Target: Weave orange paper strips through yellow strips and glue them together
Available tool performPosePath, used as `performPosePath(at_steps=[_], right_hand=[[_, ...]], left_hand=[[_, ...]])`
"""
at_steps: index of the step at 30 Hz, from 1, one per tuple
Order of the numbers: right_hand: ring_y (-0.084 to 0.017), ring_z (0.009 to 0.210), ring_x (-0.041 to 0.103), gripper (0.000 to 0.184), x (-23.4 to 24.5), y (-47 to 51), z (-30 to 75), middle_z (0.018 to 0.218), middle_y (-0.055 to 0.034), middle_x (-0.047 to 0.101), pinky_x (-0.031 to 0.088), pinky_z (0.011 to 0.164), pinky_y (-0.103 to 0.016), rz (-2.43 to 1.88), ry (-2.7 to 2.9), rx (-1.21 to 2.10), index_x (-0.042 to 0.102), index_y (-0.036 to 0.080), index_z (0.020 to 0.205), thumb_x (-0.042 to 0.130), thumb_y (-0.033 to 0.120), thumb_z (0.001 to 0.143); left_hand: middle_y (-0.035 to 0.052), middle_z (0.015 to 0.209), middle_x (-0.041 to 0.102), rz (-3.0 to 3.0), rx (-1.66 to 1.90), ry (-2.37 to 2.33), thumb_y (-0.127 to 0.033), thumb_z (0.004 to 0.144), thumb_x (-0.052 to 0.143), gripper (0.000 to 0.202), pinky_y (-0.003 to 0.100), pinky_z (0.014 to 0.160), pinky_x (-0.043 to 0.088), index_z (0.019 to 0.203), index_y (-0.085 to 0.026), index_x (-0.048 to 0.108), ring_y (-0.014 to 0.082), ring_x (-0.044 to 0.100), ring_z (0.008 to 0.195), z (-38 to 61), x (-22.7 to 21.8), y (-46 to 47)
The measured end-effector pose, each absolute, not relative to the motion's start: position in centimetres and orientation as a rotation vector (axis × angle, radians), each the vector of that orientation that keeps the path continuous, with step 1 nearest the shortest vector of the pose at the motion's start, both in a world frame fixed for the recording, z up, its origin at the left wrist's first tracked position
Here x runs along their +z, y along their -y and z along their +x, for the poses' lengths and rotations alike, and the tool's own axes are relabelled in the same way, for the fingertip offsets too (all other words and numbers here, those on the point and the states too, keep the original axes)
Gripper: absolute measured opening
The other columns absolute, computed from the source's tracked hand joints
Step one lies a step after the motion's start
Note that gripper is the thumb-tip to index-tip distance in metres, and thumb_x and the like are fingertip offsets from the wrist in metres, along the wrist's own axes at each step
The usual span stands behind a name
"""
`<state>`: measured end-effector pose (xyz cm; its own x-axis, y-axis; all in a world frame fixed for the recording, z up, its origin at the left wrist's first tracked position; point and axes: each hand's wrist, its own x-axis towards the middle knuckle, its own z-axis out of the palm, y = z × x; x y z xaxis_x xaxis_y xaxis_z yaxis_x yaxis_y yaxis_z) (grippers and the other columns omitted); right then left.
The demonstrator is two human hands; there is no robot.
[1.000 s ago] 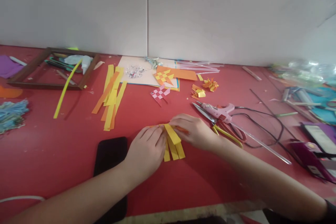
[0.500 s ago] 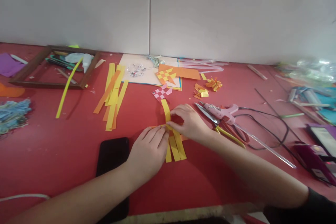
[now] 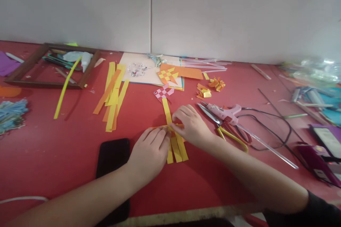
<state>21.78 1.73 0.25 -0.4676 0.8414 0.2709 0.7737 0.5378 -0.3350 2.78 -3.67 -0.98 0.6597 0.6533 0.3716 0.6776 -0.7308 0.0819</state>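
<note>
Yellow paper strips point(image 3: 176, 150), crossed by orange ones, lie on the red table between my hands. My left hand point(image 3: 152, 149) presses on the left side of the crossing, its fingers together on the paper. From the right, my right hand point(image 3: 190, 125) pinches the paper strips near the same crossing with thumb and forefinger. One yellow strip point(image 3: 166, 110) sticks out away from me, beyond the fingertips. Just past its end lies a pink and white woven paper fish point(image 3: 163, 93). My fingers hide most of the crossing itself.
A black phone point(image 3: 113, 156) lies left, partly under my left forearm. Loose paper strips point(image 3: 114, 99) lie farther back. Scissors point(image 3: 218, 124) and a pink glue gun point(image 3: 225, 112) with its cord are at right. A wooden frame point(image 3: 25, 64) holds tools. An orange-yellow woven fish point(image 3: 167, 76) lies behind.
The far yellow strip leans slightly more to the left. Both hands stay almost in place on the paper strips, and the whole view has shifted a little.
</note>
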Motion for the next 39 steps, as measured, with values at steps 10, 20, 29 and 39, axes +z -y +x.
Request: performPosePath(at_steps=[10, 20, 29, 39], right_hand=[[-0.026, 0.084, 0.06, 0.01, 3.6, -0.7, 27.7, 0.09, -0.0077, 0.066, 0.042, 0.074, -0.039, -1.614, 2.678, 0.123, 0.065, 0.019, 0.092, 0.056, 0.022, 0.087], [-0.027, 0.087, 0.061, 0.01, 2.2, -1.9, 27.5, 0.091, -0.0077, 0.066, 0.044, 0.074, -0.038, -1.616, 2.74, 0.161, 0.063, 0.019, 0.091, 0.063, 0.021, 0.082], [-0.022, 0.078, 0.065, 0.024, 3.0, -2.3, 23.3, 0.084, -0.0058, 0.07, 0.045, 0.066, -0.032, -1.716, 2.378, 0.443, 0.056, 0.016, 0.111, 0.051, 0.018, 0.088], [-0.014, 0.073, 0.061, 0.062, 1.1, -2.9, 20.9, 0.087, -0.002, 0.068, 0.051, 0.065, -0.029, -1.557, 1.735, 1.165, 0.035, 0.016, 0.136, 0.058, 0.02, 0.078]], left_hand=[[0.0151, 0.118, 0.066, -2.775, -0.588, 1.12, -0.015, 0.088, 0.051, 0.034, 0.043, 0.092, 0.049, 0.119, -0.005, 0.062, 0.0273, 0.062, 0.106, 2.8, -1.3, 3.8], [0.0149, 0.12, 0.065, -2.78, -0.57, 1.135, -0.015, 0.086, 0.051, 0.036, 0.043, 0.093, 0.048, 0.12, -0.006, 0.061, 0.0272, 0.061, 0.107, 2.7, -1.5, 3.9], [0.0157, 0.119, 0.066, -2.782, -0.611, 1.123, -0.016, 0.09, 0.048, 0.033, 0.044, 0.092, 0.049, 0.118, -0.007, 0.062, 0.027, 0.062, 0.106, 2.7, -1.3, 3.8], [0.0162, 0.121, 0.064, -2.791, -0.565, 1.111, -0.014, 0.086, 0.05, 0.037, 0.044, 0.094, 0.047, 0.122, -0.006, 0.06, 0.0282, 0.061, 0.108, 2.5, -1.4, 3.8]])
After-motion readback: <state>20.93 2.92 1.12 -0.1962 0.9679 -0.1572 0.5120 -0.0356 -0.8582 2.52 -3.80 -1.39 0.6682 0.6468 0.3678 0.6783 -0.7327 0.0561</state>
